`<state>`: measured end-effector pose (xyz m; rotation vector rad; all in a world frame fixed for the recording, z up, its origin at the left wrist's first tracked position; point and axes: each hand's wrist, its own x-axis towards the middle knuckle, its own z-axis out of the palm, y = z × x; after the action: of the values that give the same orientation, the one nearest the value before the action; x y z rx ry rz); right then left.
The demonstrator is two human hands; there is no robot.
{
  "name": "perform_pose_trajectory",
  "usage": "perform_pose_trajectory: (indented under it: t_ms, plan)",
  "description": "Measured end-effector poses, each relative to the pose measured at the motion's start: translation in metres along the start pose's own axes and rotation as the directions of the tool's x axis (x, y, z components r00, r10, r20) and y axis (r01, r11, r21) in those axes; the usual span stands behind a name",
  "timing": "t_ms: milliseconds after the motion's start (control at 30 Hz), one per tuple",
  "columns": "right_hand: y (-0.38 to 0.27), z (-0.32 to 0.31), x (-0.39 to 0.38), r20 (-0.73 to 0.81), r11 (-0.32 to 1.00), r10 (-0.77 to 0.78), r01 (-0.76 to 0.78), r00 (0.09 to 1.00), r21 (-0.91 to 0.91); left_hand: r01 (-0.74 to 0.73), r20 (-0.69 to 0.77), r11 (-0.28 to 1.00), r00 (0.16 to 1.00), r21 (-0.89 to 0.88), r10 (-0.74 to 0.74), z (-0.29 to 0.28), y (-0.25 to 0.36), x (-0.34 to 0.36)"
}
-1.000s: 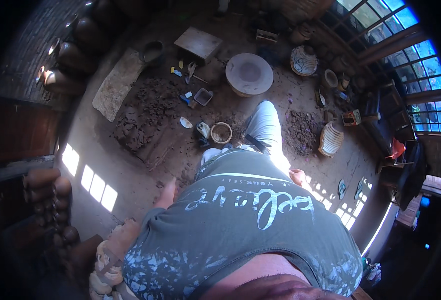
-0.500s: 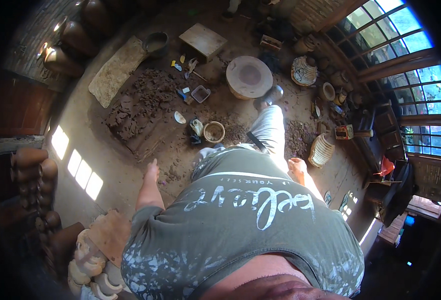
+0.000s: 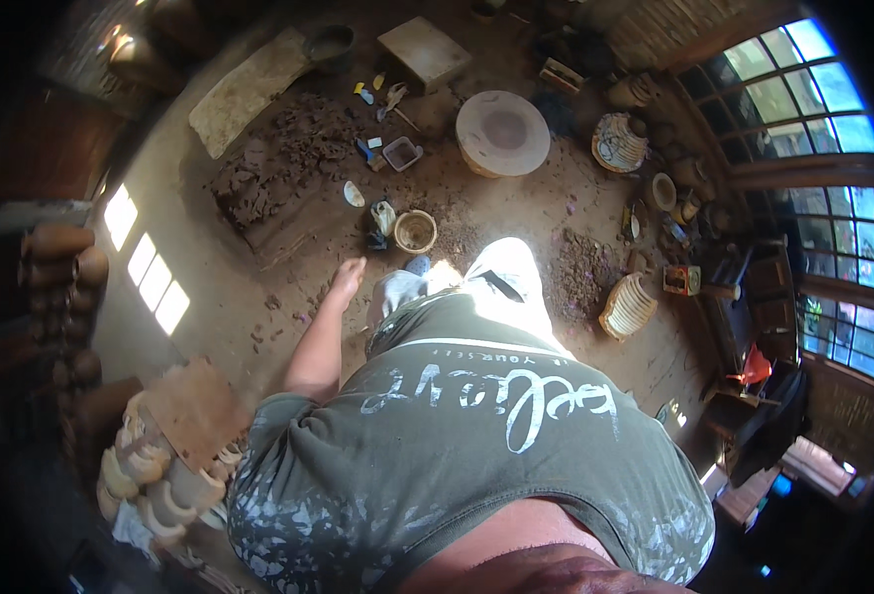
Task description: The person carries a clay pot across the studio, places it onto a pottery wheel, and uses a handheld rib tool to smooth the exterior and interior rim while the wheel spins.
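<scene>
Brown floor (image 3: 501, 210), bowl (image 3: 432, 237) before pale disc (image 3: 503, 134), clay heap (image 3: 293, 148) left

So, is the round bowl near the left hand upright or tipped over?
Upright: the bowl has its round mouth facing up, and the head view looks down into it.

A clay heap (image 3: 283, 183) is lying left of a disc (image 3: 503, 134), a tub (image 3: 403, 155) is sitting between them, and a bowl (image 3: 415, 247) is standing ahead and right of the left hand (image 3: 350, 279).
</scene>
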<state>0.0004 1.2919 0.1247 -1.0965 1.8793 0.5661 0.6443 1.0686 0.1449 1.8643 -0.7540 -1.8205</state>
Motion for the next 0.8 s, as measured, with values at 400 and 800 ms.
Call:
perform_pose_trajectory:
  t_ms: [400,800]
  plan:
    - [-0.062,-0.219,0.067,-0.266,0.913,-0.288,0.347,0.920,0.216,0.424,-0.301,0.774,0.747,-0.471,-0.592,0.072,-0.230,-0.244]
    - [-0.039,-0.165,0.118,0.466,-0.016,-0.760,0.705,0.452,-0.709,-0.106,-0.544,0.852,0.808,-0.512,-0.227,0.215,-0.267,-0.287]
